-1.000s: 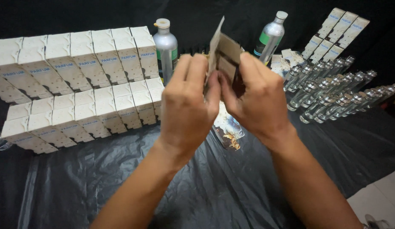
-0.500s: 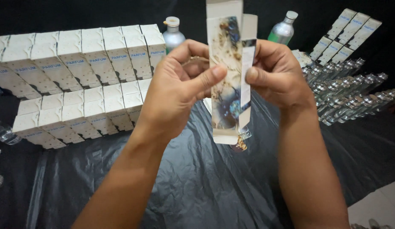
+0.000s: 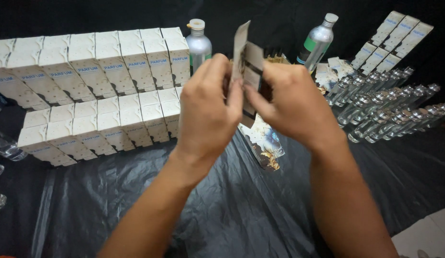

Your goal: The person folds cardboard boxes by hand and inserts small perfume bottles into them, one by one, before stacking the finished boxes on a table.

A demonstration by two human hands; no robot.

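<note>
Both of my hands hold one small printed cardboard carton [image 3: 247, 62] in mid-air above the black plastic sheet [image 3: 232, 205]. My left hand [image 3: 208, 110] pinches its left side with thumb and fingers. My right hand [image 3: 292, 102] grips its right side, fingers curled over the panel. The carton is seen edge-on, its top flap sticking up above my fingers, and its lower part is hidden behind my hands. A pile of flat printed cartons [image 3: 265, 143] lies on the sheet just beyond my hands.
Two rows of white upright boxes [image 3: 93, 91] stand at the left. Two silver metal bottles [image 3: 198, 43] [image 3: 318, 40] stand at the back. Several clear glass bottles [image 3: 385, 110] lie at the right, with more white boxes [image 3: 390, 38] behind them.
Half a second ago the carton was raised tall and flat, its printed face toward me. Now it is lowered and turned edge-on, with both hands closed more tightly over it.
</note>
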